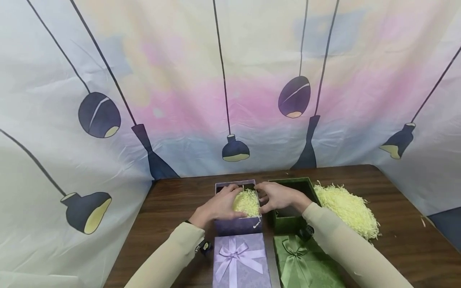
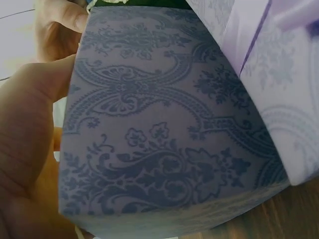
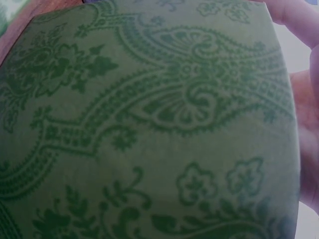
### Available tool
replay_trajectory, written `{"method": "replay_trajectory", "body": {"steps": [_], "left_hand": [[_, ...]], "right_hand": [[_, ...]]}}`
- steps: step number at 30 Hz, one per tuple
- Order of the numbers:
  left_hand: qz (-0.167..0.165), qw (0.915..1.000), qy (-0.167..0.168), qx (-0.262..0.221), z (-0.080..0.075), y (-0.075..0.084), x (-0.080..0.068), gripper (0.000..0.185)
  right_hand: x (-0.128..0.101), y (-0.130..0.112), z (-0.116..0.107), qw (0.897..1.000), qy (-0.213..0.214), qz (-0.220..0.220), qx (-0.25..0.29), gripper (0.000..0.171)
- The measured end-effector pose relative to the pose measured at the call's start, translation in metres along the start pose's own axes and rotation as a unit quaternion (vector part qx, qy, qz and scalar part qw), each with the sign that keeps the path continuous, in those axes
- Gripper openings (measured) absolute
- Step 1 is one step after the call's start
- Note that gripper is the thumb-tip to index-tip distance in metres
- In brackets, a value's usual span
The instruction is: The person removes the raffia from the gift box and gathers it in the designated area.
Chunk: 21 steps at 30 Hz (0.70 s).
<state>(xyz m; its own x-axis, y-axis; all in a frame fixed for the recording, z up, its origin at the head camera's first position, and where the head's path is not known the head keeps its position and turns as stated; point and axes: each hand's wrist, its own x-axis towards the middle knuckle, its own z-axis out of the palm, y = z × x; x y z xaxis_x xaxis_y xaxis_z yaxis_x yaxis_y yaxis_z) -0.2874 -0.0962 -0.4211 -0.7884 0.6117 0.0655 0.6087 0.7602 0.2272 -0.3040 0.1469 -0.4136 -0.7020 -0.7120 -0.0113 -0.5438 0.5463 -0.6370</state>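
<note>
A purple patterned box [image 1: 234, 227] stands uncovered on the table, with pale yellow shredded paper [image 1: 247, 203] inside. Over its left side reaches my left hand [image 1: 220, 204], loosely arched, fingertips and thumb at the paper. My right hand [image 1: 280, 196] is at the box's right rim, thumb and fingers spread apart, with nothing seen between them. Its forearm crosses above an uncovered dark green box [image 1: 288, 224]. In the left wrist view the purple box's side [image 2: 149, 119] fills the middle, and in the right wrist view the green box's side [image 3: 149, 129] does.
In front of the boxes lie a purple lid [image 1: 241, 266] and a green lid [image 1: 317, 264], both with ribbon bows. A heap of yellow shredded paper [image 1: 347, 210] spreads right of the green box. Behind the wooden table [image 1: 165, 212] hangs a lamp-printed curtain [image 1: 194, 100].
</note>
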Motion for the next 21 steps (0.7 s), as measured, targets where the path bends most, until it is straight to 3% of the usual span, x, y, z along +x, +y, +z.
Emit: {"method": "replay_trajectory", "body": {"steps": [8,21], "left_hand": [[-0.026,0.9985,-0.043,0.020,0.003,0.002,0.007,0.091],[-0.032,0.9959,-0.080,0.030,0.004,0.002,0.015,0.089]], "right_hand": [[-0.002,-0.002,0.000,1.000,0.000,-0.005,0.009,0.083],[0.000,0.001,0.001,1.000,0.002,0.002,0.002,0.082]]}}
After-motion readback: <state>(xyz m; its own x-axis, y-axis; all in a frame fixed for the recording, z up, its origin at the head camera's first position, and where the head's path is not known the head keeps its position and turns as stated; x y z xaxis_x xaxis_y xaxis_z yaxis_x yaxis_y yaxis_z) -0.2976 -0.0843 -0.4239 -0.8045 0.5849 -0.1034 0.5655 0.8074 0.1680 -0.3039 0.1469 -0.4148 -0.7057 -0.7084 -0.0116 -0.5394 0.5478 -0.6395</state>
